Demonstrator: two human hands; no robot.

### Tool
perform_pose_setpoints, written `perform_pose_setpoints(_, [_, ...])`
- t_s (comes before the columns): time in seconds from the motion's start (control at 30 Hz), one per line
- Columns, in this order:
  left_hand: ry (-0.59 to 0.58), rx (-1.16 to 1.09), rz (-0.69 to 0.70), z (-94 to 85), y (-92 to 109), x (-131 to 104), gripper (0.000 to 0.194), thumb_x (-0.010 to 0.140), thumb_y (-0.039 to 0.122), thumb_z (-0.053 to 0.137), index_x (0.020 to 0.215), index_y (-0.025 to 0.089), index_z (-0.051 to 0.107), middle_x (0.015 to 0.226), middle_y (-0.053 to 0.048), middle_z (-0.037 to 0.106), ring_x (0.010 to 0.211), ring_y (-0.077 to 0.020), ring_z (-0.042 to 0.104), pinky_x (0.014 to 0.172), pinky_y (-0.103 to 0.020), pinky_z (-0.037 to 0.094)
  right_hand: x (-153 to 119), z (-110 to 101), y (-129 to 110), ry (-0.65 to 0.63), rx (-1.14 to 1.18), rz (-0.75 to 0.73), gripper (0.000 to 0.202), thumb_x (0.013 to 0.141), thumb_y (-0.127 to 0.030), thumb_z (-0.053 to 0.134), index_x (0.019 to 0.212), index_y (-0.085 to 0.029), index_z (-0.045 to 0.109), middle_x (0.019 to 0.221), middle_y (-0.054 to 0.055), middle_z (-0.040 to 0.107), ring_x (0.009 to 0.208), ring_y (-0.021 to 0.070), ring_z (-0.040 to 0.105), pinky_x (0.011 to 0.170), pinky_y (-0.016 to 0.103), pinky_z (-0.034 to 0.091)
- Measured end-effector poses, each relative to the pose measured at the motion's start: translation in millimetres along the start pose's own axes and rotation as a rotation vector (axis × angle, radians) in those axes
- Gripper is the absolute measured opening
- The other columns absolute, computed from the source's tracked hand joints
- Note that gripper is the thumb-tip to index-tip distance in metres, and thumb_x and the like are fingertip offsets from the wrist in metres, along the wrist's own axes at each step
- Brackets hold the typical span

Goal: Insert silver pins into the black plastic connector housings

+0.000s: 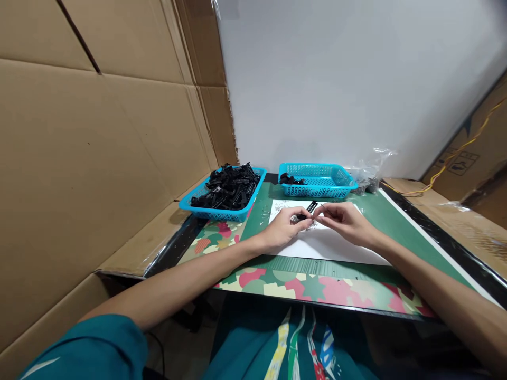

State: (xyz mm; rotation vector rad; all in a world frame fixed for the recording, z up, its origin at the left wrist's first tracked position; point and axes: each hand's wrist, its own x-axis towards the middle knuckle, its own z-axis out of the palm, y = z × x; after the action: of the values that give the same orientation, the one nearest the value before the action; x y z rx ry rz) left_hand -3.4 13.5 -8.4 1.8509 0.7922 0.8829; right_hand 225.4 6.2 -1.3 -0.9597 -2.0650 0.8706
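Observation:
My left hand (285, 227) is closed on a small black plastic part (312, 206), whose slim prongs stick up past the fingertips. Close beside it, my right hand (344, 220) has its thumb and fingers pinched together near the part; what they hold, if anything, is too small to name. Both hands are above a white sheet of paper (332, 247). Scattered tiny metallic pieces (282, 205) lie on the paper at its far left, and more show beneath the fingertips.
At the left stands a blue basket (233, 215) heaped with black plastic parts (232, 186). A second blue basket (317, 191) at the back holds several black parts (291, 180). Beside it sits a clear plastic bag (368, 177). Cardboard (119, 132) walls the left side; a yellow cable (443, 169) runs at right.

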Motion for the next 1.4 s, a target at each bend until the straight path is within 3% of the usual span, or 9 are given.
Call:
perform_pose_setpoints(0.33, [0.028,-0.025,0.038,-2.1,0,-1,0.024,0.096,0.039,0.068,0.094,0.015,0.068,0.091,-0.003,0.065,0.084,-0.0157,0.059,0.079,-0.028,0.046,2,-6,-3,0.047,0.178,0.044,0.041,0.098,-0.054,0.066,0.102,-0.015,0.078,0.066,-0.003,0.048,0.058,0.0103,0.033,0.053,0.029,0.023])
perform_pose_setpoints(0.6, [-0.016,0.048,0.052,-0.6,-3,-1,0.023,0.096,0.039,0.067,0.096,0.016,0.070,0.095,-0.004,0.068,0.089,-0.0174,0.061,0.081,-0.029,0.049,2,-1,4,0.045,-0.016,-0.039,0.029,0.099,-0.045,0.069,0.095,-0.018,0.076,0.062,-0.007,0.032,0.059,0.0108,0.026,0.054,0.029,0.019])
perform_pose_setpoints(0.97, [0.022,0.227,0.087,-0.3,-1,-3,0.020,0.097,0.035,0.065,0.099,0.017,0.072,0.098,-0.005,0.069,0.085,-0.0168,0.061,0.072,-0.028,0.049,2,-2,0,0.021,-0.046,-0.070,0.028,0.099,-0.042,0.067,0.092,-0.016,0.076,0.062,-0.007,0.035,0.059,0.0103,0.028,0.053,0.027,0.021])
perform_pose_setpoints(1.2, [0.082,0.357,0.133,0.7,2,-5,0.016,0.096,0.033,0.066,0.099,0.018,0.073,0.098,-0.004,0.067,0.079,-0.0148,0.059,0.071,-0.028,0.048,-3,-7,0,0.044,-0.139,-0.194,0.012,0.090,-0.022,0.070,0.086,-0.015,0.079,0.057,-0.009,0.028,0.054,0.0088,0.023,0.051,0.027,0.021])
perform_pose_setpoints(1.4, [0.064,0.251,0.182,-2.5,6,-8,0.028,0.107,0.035,0.050,0.116,0.022,0.073,0.116,-0.008,0.067,0.108,-0.0209,0.064,0.085,-0.031,0.054,-5,-1,-1,0.242,-0.413,-0.447,0.014,0.089,-0.013,0.066,0.082,-0.015,0.078,0.057,-0.006,0.044,0.052,0.0082,0.034,0.051,0.025,0.029])
